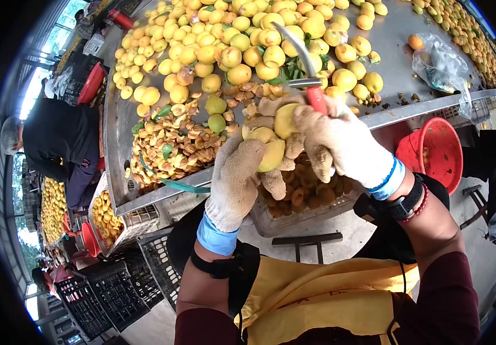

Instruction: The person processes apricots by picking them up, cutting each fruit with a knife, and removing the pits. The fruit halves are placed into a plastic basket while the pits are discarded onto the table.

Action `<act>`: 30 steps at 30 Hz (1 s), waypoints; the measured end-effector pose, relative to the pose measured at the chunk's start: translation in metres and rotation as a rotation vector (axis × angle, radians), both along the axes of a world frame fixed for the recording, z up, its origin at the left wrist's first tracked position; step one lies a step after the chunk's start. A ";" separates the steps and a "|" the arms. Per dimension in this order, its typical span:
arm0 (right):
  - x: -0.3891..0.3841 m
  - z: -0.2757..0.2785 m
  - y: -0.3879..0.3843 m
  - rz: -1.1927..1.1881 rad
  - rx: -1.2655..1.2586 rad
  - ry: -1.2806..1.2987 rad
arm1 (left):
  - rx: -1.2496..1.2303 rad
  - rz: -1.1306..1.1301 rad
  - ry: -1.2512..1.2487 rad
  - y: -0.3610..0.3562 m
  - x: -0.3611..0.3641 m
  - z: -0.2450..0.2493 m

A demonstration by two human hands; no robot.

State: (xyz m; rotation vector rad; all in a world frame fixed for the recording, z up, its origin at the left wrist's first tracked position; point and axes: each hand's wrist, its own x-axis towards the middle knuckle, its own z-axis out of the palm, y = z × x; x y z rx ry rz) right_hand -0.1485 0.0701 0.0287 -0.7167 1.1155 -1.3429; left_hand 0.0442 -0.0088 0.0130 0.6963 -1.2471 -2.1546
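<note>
yellow fruit [272, 155] — in left hand [235, 175] | curved knife [305, 81] — in right hand [345, 138]

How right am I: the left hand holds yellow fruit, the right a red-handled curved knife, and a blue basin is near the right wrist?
The basin is red, not blue, as the head view shows; the left hand holds yellow fruit and the right hand the curved knife.

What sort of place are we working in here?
Most likely a fruit-processing shed: a metal table heaped with yellow fruit, a red-handled curved knife in the gloved right hand, and black plastic crates on the floor.
</note>
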 end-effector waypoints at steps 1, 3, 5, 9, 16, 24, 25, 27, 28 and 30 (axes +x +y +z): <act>-0.005 -0.005 0.002 -0.024 0.058 -0.078 | 0.009 -0.013 0.085 -0.003 0.003 -0.001; -0.015 0.005 0.011 0.053 0.026 -0.040 | -0.078 -0.022 0.049 -0.015 0.009 -0.002; -0.028 -0.005 0.020 0.240 0.038 0.226 | -0.100 0.078 0.108 -0.017 0.008 0.001; -0.025 -0.006 0.023 0.094 -0.046 0.575 | 0.067 0.102 0.293 -0.017 0.007 -0.005; 0.022 0.023 -0.001 0.027 0.055 0.242 | -0.506 0.282 -0.180 0.002 -0.019 -0.007; 0.032 0.024 -0.015 -0.013 -0.099 0.075 | -0.448 0.232 0.034 -0.004 -0.026 0.004; 0.031 0.020 -0.015 -0.011 -0.098 0.074 | -0.405 0.203 0.230 -0.004 -0.025 -0.001; 0.031 0.012 -0.016 0.043 -0.031 0.122 | -0.568 0.232 0.082 -0.005 -0.020 -0.001; 0.031 0.024 -0.012 0.066 -0.026 0.118 | -0.668 0.232 -0.014 -0.004 -0.018 0.003; 0.035 0.010 -0.016 0.055 -0.114 0.103 | -0.765 0.229 -0.113 0.000 -0.016 0.011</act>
